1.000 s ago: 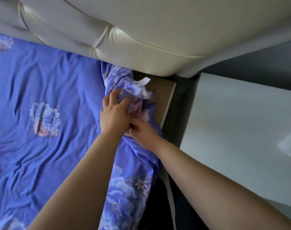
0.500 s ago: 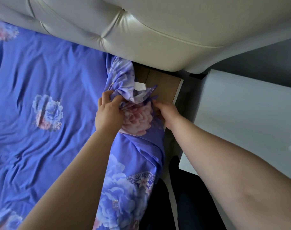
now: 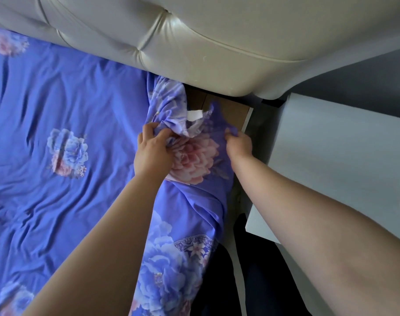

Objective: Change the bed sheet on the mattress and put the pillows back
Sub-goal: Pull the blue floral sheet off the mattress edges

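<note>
Two hands are engaged at the corner of the sheet (image 3: 57, 106), near the centre of the frame. The left hand (image 3: 152, 151) grasps a bunched fold of fabric; the right hand (image 3: 239, 144) pinches the sheet edge just to the right of it, with a pink flower print stretched between them. A white tag (image 3: 194, 115) is exposed above the hands.

The sheet is spread over the left half of the frame, up to the padded headboard (image 3: 194, 42) at the top. Its loose side edge runs from the centre down to the bottom of the frame; this is judged to be its long axis, with the corner pointing up towards the headboard.

Risks, as judged: the corner may slip off if it is released before being tucked under; bare wood (image 3: 231, 112) is exposed beside it. Wrinkles at the left may be locked in by uneven pulling. The nightstand (image 3: 342, 156) at the right narrows the working gap
</note>
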{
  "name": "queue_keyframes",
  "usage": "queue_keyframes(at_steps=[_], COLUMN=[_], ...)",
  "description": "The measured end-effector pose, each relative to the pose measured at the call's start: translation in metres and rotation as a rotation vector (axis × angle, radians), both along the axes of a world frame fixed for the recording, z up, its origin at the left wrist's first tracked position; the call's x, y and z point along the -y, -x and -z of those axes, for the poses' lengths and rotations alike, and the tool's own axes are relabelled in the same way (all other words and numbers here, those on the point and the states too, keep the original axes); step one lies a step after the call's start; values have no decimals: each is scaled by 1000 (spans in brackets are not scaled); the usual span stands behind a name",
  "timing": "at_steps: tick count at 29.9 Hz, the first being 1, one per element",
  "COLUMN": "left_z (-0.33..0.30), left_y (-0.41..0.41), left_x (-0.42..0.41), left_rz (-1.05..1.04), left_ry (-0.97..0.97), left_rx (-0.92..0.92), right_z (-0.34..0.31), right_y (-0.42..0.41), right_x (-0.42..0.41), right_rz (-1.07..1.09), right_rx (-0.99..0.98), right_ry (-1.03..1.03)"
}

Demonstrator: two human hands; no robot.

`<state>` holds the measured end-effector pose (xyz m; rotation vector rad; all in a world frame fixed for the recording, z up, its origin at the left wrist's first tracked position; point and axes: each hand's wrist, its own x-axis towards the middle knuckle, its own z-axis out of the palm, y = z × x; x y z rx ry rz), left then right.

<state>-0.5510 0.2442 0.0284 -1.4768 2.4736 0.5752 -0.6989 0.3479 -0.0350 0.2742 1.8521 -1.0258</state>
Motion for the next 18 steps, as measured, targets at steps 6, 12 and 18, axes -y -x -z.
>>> queue_keyframes(at_steps=[6, 12, 18], left_z=[-16, -7, 4], left_y=[62, 74, -7], left_x=[-21, -81, -64], left_rz=[-343, -846, -891], left_ry=[-826, -1430, -1439], left_rx=[-606, -835, -817], right_z=[-57, -93, -66], right_y=[11, -42, -65], right_x=[-53, -65, -58], right_rz=[395, -180, -650], right_rx=[-816, -841, -93], right_ry=[-2, 378, 290])
